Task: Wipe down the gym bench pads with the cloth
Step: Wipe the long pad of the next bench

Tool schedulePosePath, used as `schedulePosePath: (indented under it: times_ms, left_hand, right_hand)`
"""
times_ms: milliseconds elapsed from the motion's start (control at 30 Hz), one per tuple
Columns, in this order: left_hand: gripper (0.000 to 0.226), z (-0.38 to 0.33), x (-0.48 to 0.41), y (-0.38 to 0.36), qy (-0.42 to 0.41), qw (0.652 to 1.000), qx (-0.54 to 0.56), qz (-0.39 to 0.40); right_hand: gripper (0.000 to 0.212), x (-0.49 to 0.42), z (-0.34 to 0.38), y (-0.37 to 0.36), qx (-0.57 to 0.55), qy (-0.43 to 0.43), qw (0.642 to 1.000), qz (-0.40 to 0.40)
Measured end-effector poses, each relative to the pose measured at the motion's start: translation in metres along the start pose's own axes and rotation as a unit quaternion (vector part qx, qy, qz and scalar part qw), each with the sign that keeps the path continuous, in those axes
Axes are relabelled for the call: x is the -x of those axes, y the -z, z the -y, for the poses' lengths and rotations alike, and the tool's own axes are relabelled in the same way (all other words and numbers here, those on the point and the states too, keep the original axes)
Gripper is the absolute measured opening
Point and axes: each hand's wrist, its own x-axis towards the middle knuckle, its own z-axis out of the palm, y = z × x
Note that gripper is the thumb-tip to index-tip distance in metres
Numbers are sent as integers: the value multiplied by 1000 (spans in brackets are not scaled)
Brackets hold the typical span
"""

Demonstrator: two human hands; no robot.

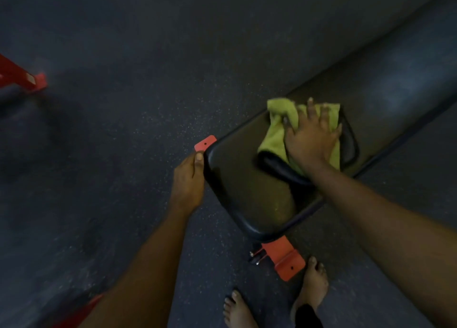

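Observation:
A long black gym bench pad (242,191) runs from the lower middle up to the top right. A yellow-green cloth (277,120) lies on the pad near its close end. My right hand (309,140) lies flat on the cloth with fingers spread, pressing it against the pad. My left hand (188,179) grips the pad's left edge near the close corner, thumb on top. A raised black ridge (279,169) of the pad shows under the cloth.
Red metal bench feet (284,259) stick out under the close end, and another red foot (205,143) shows by my left thumb. My bare feet (311,285) stand close to the frame. A red equipment frame (22,75) sits far left on the dark speckled floor.

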Motion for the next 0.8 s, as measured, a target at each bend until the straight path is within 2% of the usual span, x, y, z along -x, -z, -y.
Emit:
schedulePosePath:
  times_ms: [67, 133, 200, 300, 400, 467, 533, 600, 667, 800]
  left_hand:
    - [30, 7, 5, 10, 7, 1000, -2, -14]
    - [31, 13, 11, 24, 13, 999, -11, -36]
    - [43, 21, 16, 35, 15, 997, -29, -70]
    - [41, 29, 23, 42, 6, 995, -34, -88]
    - [46, 24, 27, 37, 18, 999, -17, -31]
    - [46, 21, 27, 31, 33, 999, -2, -9]
    - [31, 18, 28, 27, 42, 999, -2, 2]
    - [24, 14, 28, 27, 32, 999, -6, -3]
    - [27, 13, 27, 30, 13, 1000, -7, -13]
    - [49, 18, 20, 38, -14, 998, -29, -61]
  right_hand:
    - [60, -15, 36, -5, 10, 16, 1000, 15]
    - [62, 4, 71, -17, 50, 101, 993, 29]
    - [65, 45, 94, -29, 65, 179, 981, 36]
    - [67, 114, 89, -40, 78, 285, 954, 55]
    - [68, 166, 52, -43, 115, 393, 909, 73]
    - [69, 181, 22, -36, 77, 373, 921, 77]
    - [68, 180, 5, -28, 49, 291, 954, 63]
    - [63, 158, 14, -26, 30, 197, 979, 29]
    - [63, 121, 49, -29, 18, 140, 990, 8]
    - [73, 78, 116, -39, 44, 166, 984, 46]
